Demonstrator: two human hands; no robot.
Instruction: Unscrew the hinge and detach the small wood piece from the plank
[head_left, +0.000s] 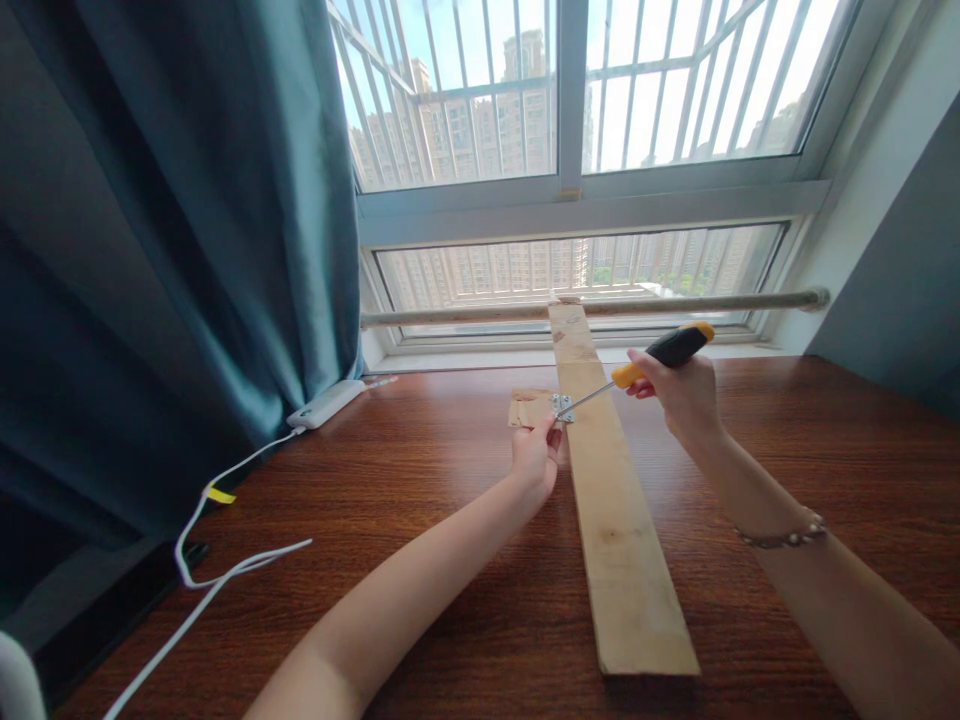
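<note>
A screwdriver (679, 347) with a black and yellow handle is gripped in my right hand (681, 392). Its shaft slants down to the left, and the tip meets a metal hinge (562, 407). The hinge spans a small wooden block (529, 407) and the left edge of a long wooden plank (611, 500). Close below the hinge, my left hand (536, 455) has its fingers pinched together at the hinge's lower left corner. Whatever sits between those fingertips, perhaps a screw, is too small to make out.
The brown wood-grain table (420, 480) carries the work. At its left back lies a white power strip (326, 405) with a white cable (187, 530). A blue curtain (300, 200) hangs at left. A horizontal rail (465, 314) crosses before the window, near the plank's far end.
</note>
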